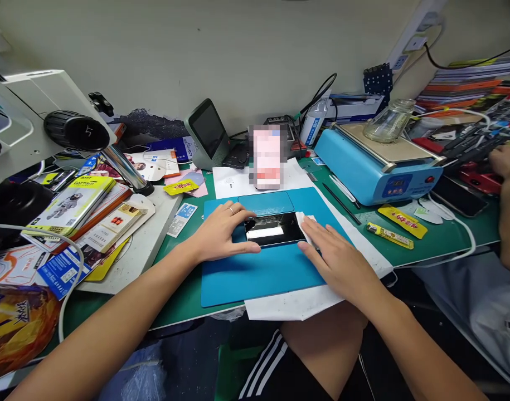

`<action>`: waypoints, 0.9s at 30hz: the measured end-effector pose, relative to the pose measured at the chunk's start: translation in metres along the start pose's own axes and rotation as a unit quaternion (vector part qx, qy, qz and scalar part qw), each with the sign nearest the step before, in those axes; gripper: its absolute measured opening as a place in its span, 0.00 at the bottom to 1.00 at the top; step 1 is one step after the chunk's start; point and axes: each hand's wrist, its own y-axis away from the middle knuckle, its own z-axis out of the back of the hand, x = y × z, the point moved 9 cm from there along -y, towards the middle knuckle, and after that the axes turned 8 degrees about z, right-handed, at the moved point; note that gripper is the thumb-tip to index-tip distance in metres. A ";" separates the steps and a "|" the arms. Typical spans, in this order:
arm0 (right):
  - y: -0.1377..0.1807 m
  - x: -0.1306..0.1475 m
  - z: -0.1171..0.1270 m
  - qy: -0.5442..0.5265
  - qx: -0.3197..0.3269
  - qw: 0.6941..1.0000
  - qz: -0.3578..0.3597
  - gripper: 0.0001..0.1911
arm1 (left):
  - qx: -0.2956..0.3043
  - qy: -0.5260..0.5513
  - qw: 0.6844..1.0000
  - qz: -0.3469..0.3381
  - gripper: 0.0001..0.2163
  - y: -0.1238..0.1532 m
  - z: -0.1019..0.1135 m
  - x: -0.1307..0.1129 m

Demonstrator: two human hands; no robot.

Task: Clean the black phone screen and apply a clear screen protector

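A black phone [275,229] lies flat on a blue work mat [258,273] in the middle of the green bench. My left hand [221,231] rests on the mat at the phone's left end, fingers curled against its edge, a ring on one finger. My right hand [334,253] lies flat at the phone's right end, fingers stretched out and pressing a small white cloth [305,225] against the glass.
A blue heating machine [375,167] carrying a glass jar [388,120] stands at the right. A microscope [37,117] and packaging boxes [74,203] crowd the left. A yellow tube [389,235] lies right of the mat. Another person's hand [505,164] works at the far right.
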 end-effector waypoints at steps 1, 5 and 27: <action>-0.001 -0.003 0.003 -0.003 -0.013 1.000 0.002 0.34 | 0.002 0.000 1.000 -0.001 0.39 0.000 0.000 0.000; -0.003 -0.009 0.019 -0.025 -0.094 0.995 0.024 0.25 | 0.003 0.000 1.000 -0.010 0.38 0.000 0.000 -0.001; -0.009 -0.025 0.043 -0.194 -0.164 0.962 -0.102 0.20 | -0.012 -0.015 1.000 -0.002 0.29 -0.001 0.001 0.000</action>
